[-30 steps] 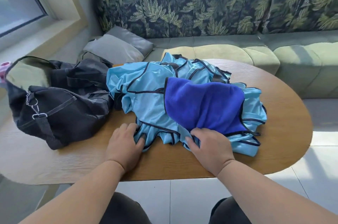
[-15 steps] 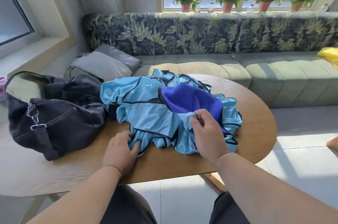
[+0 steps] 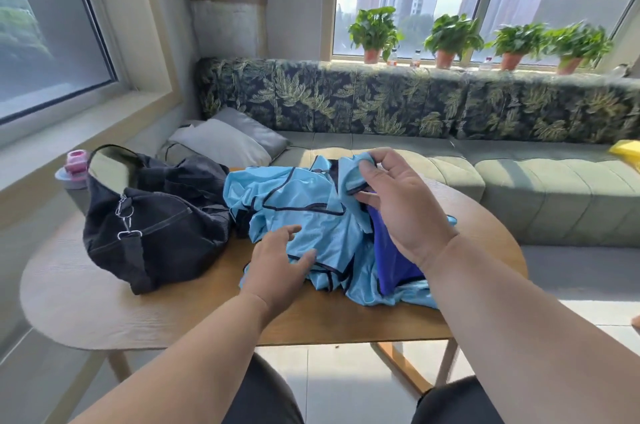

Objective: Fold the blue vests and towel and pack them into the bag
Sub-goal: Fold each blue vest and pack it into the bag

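A heap of light blue vests [image 3: 304, 215] with dark trim lies crumpled in the middle of the oval wooden table [image 3: 104, 312]. A dark blue towel [image 3: 391, 257] is partly buried in the heap, under my right forearm. My right hand [image 3: 398, 205] is raised over the heap and pinches a fold of light blue vest between thumb and fingers. My left hand [image 3: 277, 267] rests on the near left part of the vests with its fingers spread. A black duffel bag [image 3: 149, 226] sits slumped on the table to the left, touching the vests.
A green sofa [image 3: 519, 188] with a leaf-print back runs behind the table, with grey cushions [image 3: 225, 143] at its left end and a yellow thing [image 3: 627, 150] at the right. A pink-capped bottle [image 3: 76, 164] stands behind the bag. Potted plants [image 3: 450, 39] line the windowsill.
My right hand has lifted a fold of vest up and away from me, covering most of the towel. My left hand has slid onto the vests. The camera has tilted upward.
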Tool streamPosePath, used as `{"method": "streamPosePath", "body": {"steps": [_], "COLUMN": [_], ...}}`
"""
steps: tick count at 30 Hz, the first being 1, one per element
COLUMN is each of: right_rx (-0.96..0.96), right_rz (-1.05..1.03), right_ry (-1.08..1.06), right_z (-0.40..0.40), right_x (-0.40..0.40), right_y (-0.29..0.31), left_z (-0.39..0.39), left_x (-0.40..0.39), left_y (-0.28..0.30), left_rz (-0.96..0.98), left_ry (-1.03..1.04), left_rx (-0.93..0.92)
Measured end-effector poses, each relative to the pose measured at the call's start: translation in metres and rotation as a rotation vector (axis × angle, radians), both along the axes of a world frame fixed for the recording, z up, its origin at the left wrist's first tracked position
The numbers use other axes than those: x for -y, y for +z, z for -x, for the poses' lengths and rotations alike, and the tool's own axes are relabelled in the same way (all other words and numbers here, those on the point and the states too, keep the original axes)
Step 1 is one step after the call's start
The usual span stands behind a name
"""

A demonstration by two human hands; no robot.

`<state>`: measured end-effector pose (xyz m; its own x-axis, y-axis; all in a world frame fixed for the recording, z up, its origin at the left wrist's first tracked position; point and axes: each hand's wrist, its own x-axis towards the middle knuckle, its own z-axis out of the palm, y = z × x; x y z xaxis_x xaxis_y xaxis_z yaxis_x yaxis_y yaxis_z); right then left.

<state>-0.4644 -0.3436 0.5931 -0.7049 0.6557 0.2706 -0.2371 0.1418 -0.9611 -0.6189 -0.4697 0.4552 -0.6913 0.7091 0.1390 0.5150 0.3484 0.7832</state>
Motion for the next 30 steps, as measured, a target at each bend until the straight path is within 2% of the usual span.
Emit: {"method": "streamPosePath", "body": {"steps": [6, 10, 14, 16, 20, 23, 27, 30], "right_rx": [-0.127, -0.155, -0.116, -0.028, 0.378, 0.605, 0.682, 0.745], "right_rz": [0.254, 0.371, 0.356, 0.291, 0.095, 0.035, 0.047, -0.032], "right_ry": [0.326, 0.379, 0.41, 0.341, 0.123, 0.09, 0.018, -0.081], "right_z": [0.002, 0.003, 0.005, 0.004, -0.001, -0.003, -0.008, -0.008], "right_x": [0.005, 0.003, -0.002, -0.008, -0.021, -0.024, -0.025, -0.035], "right_y": [0.018, 0.016, 0.007, -0.003, -0.05, -0.1, -0.134, -0.151], "left_z": [-0.016, -0.024, -0.026, -0.022, 0.002, 0.025, 0.05, 0.06], "left_x": [-0.018, -0.021, -0.021, -0.019, -0.012, 0.001, 0.017, 0.03], "left_y": [0.041, 0.064, 0.078, 0.082, 0.093, 0.098, 0.102, 0.098], "left_rz": [-0.153, -0.19, -0.312, -0.364, -0.615, -0.749, -0.9, -0.881], "left_ry": [-0.145, -0.177, -0.141, -0.11, 0.082, 0.202, 0.378, 0.45], "left_rx": [0.096, 0.089, 0.235, 0.366, 0.731, 0.78, 0.817, 0.833]}}
